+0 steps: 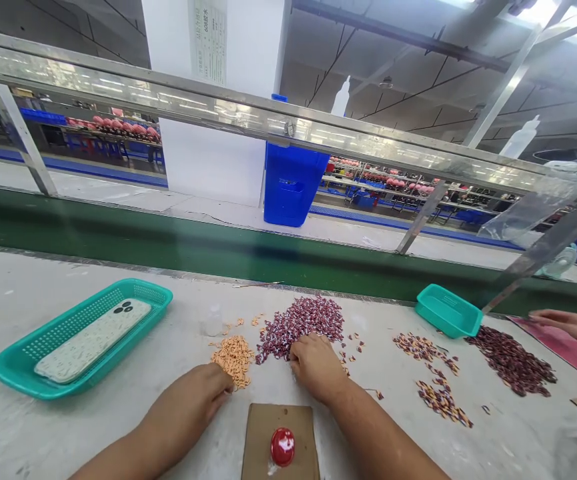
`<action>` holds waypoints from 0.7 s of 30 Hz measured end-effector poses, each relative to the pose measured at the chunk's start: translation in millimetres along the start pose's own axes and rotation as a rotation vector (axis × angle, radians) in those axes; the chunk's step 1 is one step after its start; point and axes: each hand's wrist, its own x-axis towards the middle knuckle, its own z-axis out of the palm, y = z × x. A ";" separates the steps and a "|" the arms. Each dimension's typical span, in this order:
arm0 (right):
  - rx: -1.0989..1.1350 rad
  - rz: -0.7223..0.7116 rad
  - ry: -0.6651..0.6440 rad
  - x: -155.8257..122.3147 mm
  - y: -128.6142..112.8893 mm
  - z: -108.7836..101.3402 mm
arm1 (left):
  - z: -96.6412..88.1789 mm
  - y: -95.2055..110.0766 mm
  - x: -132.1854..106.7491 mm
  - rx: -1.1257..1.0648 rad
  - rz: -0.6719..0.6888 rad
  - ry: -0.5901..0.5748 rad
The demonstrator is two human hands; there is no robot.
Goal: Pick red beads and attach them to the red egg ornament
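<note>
My left hand (195, 399) rests at the near edge of a heap of small orange pieces (234, 359), its fingers pressed together. What the fingertips hold, if anything, is hidden. Against the front of a larger heap of small purple-and-white pieces (313, 317) is my right hand (317, 365), with curled fingers that cover whatever is between them. Between my forearms lies a square of brown cardboard (259, 440), and on it sits a shiny red domed piece (283, 447).
A green basket (11, 370) holding a phone in a pale case (93, 341) stands at left. To the right are mixed pieces (441, 400), a small green tray (448, 312) and a dark red heap (513, 360). Another person's hand (571, 327) is at the far right.
</note>
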 end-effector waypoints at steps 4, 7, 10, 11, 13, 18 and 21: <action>0.105 0.030 0.070 -12.8 -5.7 -10.3 | 11.2 2.6 15.5 0.092 0.056 -0.003; 0.240 0.036 0.114 -28.4 -11.7 -22.1 | 13.0 0.6 19.8 0.081 0.050 0.001; 0.425 0.000 0.125 -46.0 -23.0 -28.7 | 8.0 4.1 16.9 0.074 0.039 0.026; 0.547 -0.018 0.113 -51.6 -28.2 -28.2 | 5.8 7.5 14.5 0.064 0.032 0.036; 0.885 -0.047 0.045 -61.7 -40.1 -22.2 | 3.1 16.8 7.9 -0.017 -0.003 0.064; 1.558 -0.055 -0.292 -78.2 -69.5 6.4 | 18.7 40.2 -15.0 -0.475 -0.091 0.117; 1.730 -0.038 -0.371 -82.7 -78.6 17.7 | 35.6 44.1 -27.9 -0.601 -0.076 0.132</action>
